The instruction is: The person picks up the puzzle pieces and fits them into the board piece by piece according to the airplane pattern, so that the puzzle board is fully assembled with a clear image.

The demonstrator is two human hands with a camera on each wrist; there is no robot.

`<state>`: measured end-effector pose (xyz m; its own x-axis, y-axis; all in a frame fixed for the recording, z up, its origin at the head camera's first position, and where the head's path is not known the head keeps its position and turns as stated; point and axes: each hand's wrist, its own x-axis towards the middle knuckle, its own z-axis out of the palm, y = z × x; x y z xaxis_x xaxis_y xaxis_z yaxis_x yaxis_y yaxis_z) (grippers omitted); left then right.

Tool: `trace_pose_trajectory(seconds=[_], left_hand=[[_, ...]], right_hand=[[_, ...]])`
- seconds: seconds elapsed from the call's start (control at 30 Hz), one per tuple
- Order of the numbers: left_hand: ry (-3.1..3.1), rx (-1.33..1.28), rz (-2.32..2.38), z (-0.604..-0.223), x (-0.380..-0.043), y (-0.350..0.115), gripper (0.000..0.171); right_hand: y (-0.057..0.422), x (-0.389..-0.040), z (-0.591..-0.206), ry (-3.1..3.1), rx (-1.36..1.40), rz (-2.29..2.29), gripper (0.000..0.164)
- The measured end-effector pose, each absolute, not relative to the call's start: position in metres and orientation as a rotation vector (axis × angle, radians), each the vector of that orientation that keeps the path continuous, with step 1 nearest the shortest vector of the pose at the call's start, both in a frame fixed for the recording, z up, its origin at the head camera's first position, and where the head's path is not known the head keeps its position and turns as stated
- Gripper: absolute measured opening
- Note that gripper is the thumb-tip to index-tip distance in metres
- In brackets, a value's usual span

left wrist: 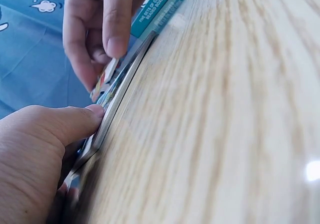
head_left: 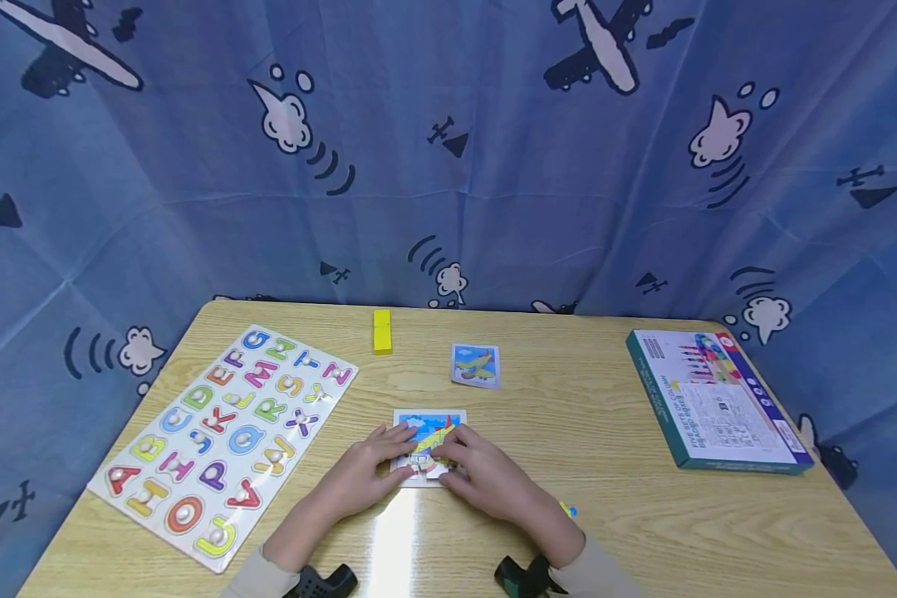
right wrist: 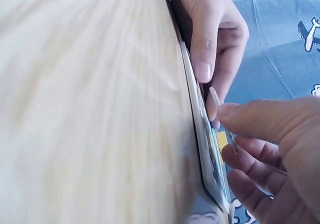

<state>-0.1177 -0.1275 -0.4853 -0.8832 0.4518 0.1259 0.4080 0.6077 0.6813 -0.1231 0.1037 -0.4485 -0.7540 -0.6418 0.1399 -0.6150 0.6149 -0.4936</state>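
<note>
A small jigsaw puzzle board (head_left: 428, 414) with an airplane picture lies flat near the table's front middle. My left hand (head_left: 361, 474) rests at its left side, fingers extended onto the picture and thumb near the lower left corner; in the left wrist view the thumb (left wrist: 82, 124) presses by the board's edge. My right hand (head_left: 491, 477) pinches a thin puzzle piece (right wrist: 216, 97) between thumb and fingers. That piece is tilted, close over the board's right half. Both hands cover parts of the picture.
Beyond the board lies a small airplane picture card (head_left: 475, 366), with a yellow block (head_left: 382, 331) to its left. An alphabet peg board (head_left: 224, 432) fills the table's left side. A flat box (head_left: 721, 403) is at the right. Small yellow and blue bits (head_left: 568, 509) show beside the right forearm.
</note>
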Motion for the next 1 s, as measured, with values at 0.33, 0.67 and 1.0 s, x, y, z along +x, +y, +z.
trace_pose_trajectory(seconds=[0.33,0.67,1.0], left_hand=[[2.775,0.803,1.141,-0.486,-0.118,-0.128,0.039],[2.781,0.825,1.154,-0.487,-0.12,-0.128,0.039],[2.789,0.8,1.165,-0.488,-0.119,-0.128,0.039]], right_hand=[[0.092,-0.125,-0.456,2.806,-1.125,-0.729,0.028],[0.09,-0.125,-0.455,2.819,-1.125,-0.694,0.026],[0.09,-0.126,-0.458,2.801,-1.094,-0.75,0.025]])
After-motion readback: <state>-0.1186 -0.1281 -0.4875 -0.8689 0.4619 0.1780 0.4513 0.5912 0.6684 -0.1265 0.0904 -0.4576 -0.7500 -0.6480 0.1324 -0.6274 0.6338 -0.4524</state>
